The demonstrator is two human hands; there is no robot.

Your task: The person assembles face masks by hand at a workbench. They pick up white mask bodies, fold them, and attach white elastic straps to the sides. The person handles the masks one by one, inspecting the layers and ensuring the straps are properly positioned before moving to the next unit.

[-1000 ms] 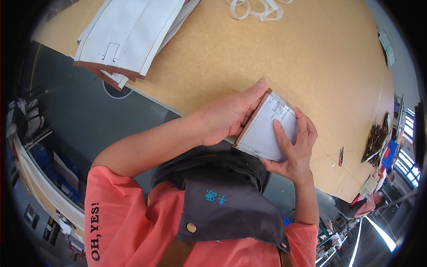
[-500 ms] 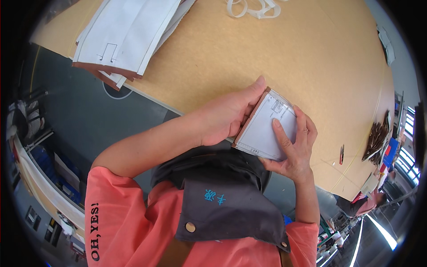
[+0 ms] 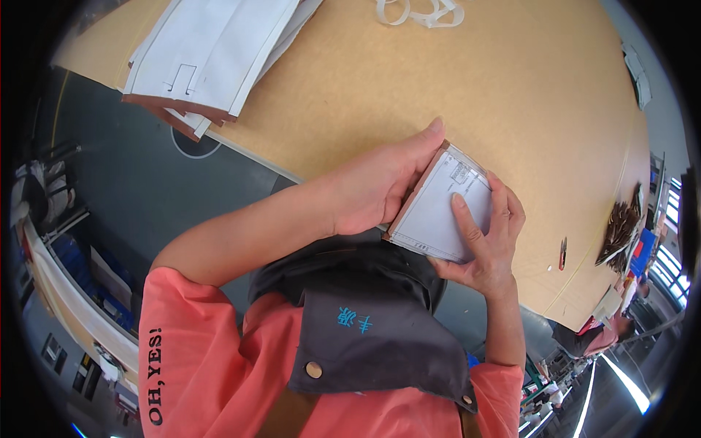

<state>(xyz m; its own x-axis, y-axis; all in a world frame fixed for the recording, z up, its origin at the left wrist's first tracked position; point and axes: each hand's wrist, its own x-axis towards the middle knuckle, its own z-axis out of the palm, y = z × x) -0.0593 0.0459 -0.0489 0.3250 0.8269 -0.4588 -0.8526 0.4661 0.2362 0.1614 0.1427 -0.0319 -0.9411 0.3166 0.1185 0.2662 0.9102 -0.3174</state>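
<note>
The table (image 3: pixel 526 95) fills the top and right of the frame. The stack (image 3: pixel 212 51) of white-faced, brown-edged pieces lies on it at the upper left, its ends overhanging the near edge.

The panel (image 3: pixel 434 208), white with a brown border, is just right of centre, tilted in both hands by the table's near edge. It looks light and thin, stiff enough to sit flat, probably smooth on its white face and liable to crease if pinched mid-face. The long brown edge and the side opposite seem the surest places to hold.

The left hand (image 3: pixel 391 179) has its grip on the brown edge, fingers curled, thumb pointing up. The right hand's (image 3: pixel 485 244) grip spans the opposite side, one finger flat on the white face.

Pale strips (image 3: pixel 440 25) curl at the top; a red tool (image 3: pixel 563 255) lies at the right.
</note>
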